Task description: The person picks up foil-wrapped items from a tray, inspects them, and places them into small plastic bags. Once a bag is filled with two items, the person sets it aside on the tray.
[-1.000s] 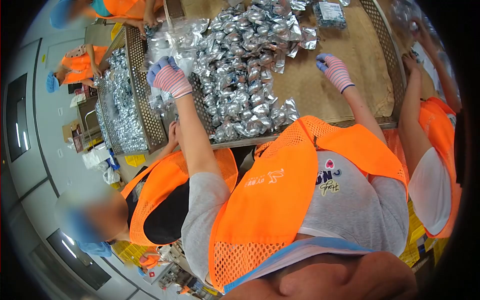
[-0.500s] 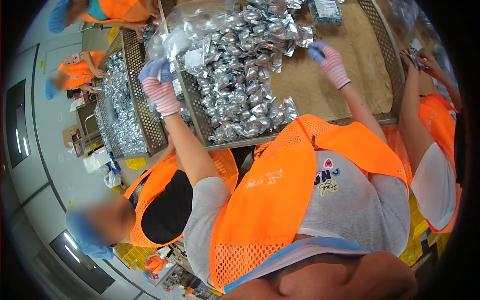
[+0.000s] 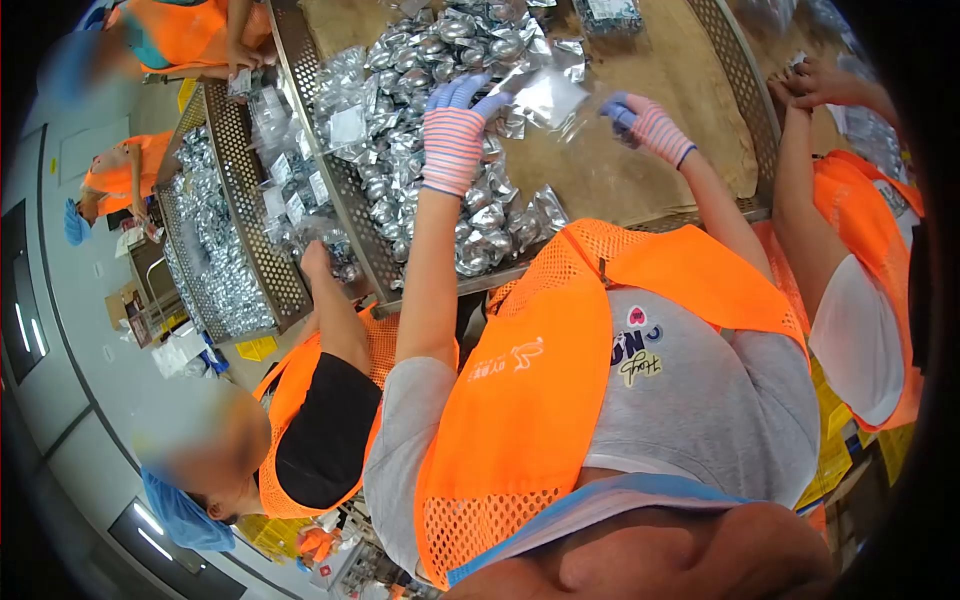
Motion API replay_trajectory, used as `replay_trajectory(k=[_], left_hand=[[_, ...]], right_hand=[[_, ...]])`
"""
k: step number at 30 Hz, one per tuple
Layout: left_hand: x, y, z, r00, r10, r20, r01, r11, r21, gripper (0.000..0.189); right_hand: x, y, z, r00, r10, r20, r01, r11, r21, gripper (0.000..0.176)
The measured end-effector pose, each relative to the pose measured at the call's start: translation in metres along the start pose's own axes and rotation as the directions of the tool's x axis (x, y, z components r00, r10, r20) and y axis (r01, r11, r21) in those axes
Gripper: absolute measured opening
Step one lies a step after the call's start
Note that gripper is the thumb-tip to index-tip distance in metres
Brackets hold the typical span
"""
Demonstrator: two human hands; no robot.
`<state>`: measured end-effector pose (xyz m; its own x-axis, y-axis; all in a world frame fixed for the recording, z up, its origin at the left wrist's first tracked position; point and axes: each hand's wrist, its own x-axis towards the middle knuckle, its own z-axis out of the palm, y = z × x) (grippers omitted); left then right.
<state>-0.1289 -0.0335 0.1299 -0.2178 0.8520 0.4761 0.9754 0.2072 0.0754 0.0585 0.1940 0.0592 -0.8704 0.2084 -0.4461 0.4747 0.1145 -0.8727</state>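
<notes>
My left hand, in a striped glove with purple fingers, is over a heap of silver foil packets. Its thumb and fingers seem closed on the left edge of a clear plastic bag with a white label; the exact grip is partly hidden. My right hand, gloved the same way, is just right of this bag. Its fingers are bent but apart, and I see nothing held in them. Brown cardboard lies under the bag and packets, inside a perforated metal-rimmed table.
A filled, labelled bag lies at the far edge. Left of the metal divider are more labelled bags. Co-workers in orange vests work close on both sides; one's hand reaches in at left, another's hands at right.
My left hand has moved right from the divider to over the heap, and a labelled clear bag now lies between my hands. My right hand has stayed nearly in place. The camera view has shifted slightly.
</notes>
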Motion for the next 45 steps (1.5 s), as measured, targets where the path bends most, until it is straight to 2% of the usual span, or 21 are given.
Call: replay_trajectory(k=[2, 3, 4, 5, 6, 7, 8, 10, 11, 20, 25, 27, 29, 31, 32, 34, 35, 37, 41, 43, 45], left_hand=[[-0.004, 0.007, 0.017, 0.994, -0.105, 0.024, 0.107, 0.986, -0.131, 0.031], [-0.011, 0.009, 0.025, 0.976, -0.209, 0.062, 0.218, 0.943, -0.251, 0.032], [-0.021, 0.01, 0.033, 0.937, -0.257, 0.235, 0.325, 0.89, -0.32, 0.033], [-0.034, 0.013, 0.042, 0.852, -0.291, 0.435, 0.389, 0.908, -0.154, 0.031], [-0.047, 0.017, 0.05, 0.719, -0.275, 0.638, 0.409, 0.91, -0.069, 0.029], [-0.061, 0.022, 0.058, 0.541, -0.253, 0.802, 0.404, 0.915, 0.016, 0.027], [-0.077, 0.028, 0.063, 0.534, -0.243, 0.81, 0.402, 0.916, 0.01, 0.027], [-0.101, 0.042, 0.07, 0.336, -0.108, 0.936, 0.465, 0.883, -0.065, 0.03], [-0.106, 0.047, 0.074, 0.133, -0.084, 0.988, 0.496, 0.868, 0.007, 0.039], [-0.112, 0.086, 0.057, 0.243, -0.126, 0.962, 0.386, 0.922, 0.024, 0.058], [-0.106, 0.068, 0.052, 0.36, -0.321, 0.876, 0.579, 0.813, 0.06, 0.057], [-0.105, 0.05, 0.053, 0.455, -0.455, 0.765, 0.883, 0.344, -0.321, 0.055], [-0.107, 0.035, 0.062, 0.377, -0.447, 0.811, 0.845, -0.192, -0.499, 0.048], [-0.098, 0.041, 0.055, 0.449, -0.368, 0.814, 0.634, -0.511, -0.581, 0.047], [-0.093, 0.047, 0.053, 0.45, -0.367, 0.814, 0.636, -0.508, -0.581, 0.047], [-0.082, 0.065, 0.053, 0.449, -0.169, 0.878, 0.218, -0.932, -0.291, 0.039], [-0.079, 0.074, 0.059, 0.448, -0.167, 0.878, 0.222, -0.931, -0.291, 0.039], [-0.075, 0.088, 0.068, 0.525, -0.221, 0.822, 0.201, -0.906, -0.372, 0.035], [-0.076, 0.089, 0.073, 0.505, -0.232, 0.832, 0.464, -0.74, -0.488, 0.032], [-0.078, 0.089, 0.075, 0.497, -0.255, 0.83, 0.435, -0.754, -0.492, 0.026], [-0.08, 0.085, 0.078, 0.442, -0.585, 0.679, 0.771, -0.139, -0.622, 0.02]], right_hand=[[-0.01, 0.035, -0.012, 0.982, 0.104, -0.155, -0.115, 0.991, -0.065, 0.03], [-0.017, 0.06, -0.018, 0.965, -0.057, -0.256, -0.045, 0.925, -0.377, 0.033], [-0.024, 0.067, -0.018, 0.927, -0.234, -0.294, -0.015, 0.757, -0.653, 0.036], [-0.025, 0.072, -0.023, 0.93, -0.223, -0.293, -0.022, 0.76, -0.649, 0.036], [-0.026, 0.064, -0.031, 0.965, 0.136, -0.224, -0.255, 0.683, -0.685, 0.038], [-0.029, 0.057, -0.035, 0.859, 0.484, -0.169, -0.438, 0.524, -0.73, 0.04], [-0.031, 0.055, -0.032, 0.878, 0.422, -0.227, -0.431, 0.49, -0.758, 0.039], [-0.026, 0.041, -0.028, 0.863, 0.463, -0.204, -0.451, 0.522, -0.724, 0.038], [-0.022, 0.037, -0.027, 0.853, 0.49, -0.178, -0.461, 0.55, -0.696, 0.037], [-0.008, 0.003, -0.011, 0.845, 0.519, -0.131, -0.412, 0.474, -0.778, 0.055], [-0.015, 0.008, -0.012, 0.886, 0.345, -0.309, -0.447, 0.461, -0.767, 0.054], [-0.027, 0.001, -0.009, 0.917, 0.12, -0.38, -0.365, 0.634, -0.682, 0.044], [-0.022, 0.009, 0.002, 0.944, -0.007, -0.33, -0.225, 0.718, -0.659, 0.039], [-0.015, 0.01, 0.023, 0.965, -0.145, -0.217, -0.019, 0.79, -0.613, 0.033], [-0.011, 0.005, 0.039, 0.976, -0.155, -0.152, 0.034, 0.803, -0.596, 0.032], [-0.016, -0.014, 0.07, 0.944, -0.323, -0.073, 0.275, 0.888, -0.369, 0.037], [-0.012, -0.018, 0.087, 0.943, -0.323, -0.076, 0.275, 0.889, -0.367, 0.037], [-0.006, -0.021, 0.113, 0.982, -0.111, -0.151, 0.117, 0.992, 0.036, 0.051], [-0.002, -0.025, 0.106, 0.992, 0.021, -0.124, -0.02, 1.0, 0.011, 0.061], [0.001, -0.012, 0.108, 0.952, -0.151, -0.265, 0.152, 0.988, -0.015, 0.064], [0.006, -0.003, 0.106, 0.931, -0.21, -0.3, 0.235, 0.971, 0.047, 0.065]])
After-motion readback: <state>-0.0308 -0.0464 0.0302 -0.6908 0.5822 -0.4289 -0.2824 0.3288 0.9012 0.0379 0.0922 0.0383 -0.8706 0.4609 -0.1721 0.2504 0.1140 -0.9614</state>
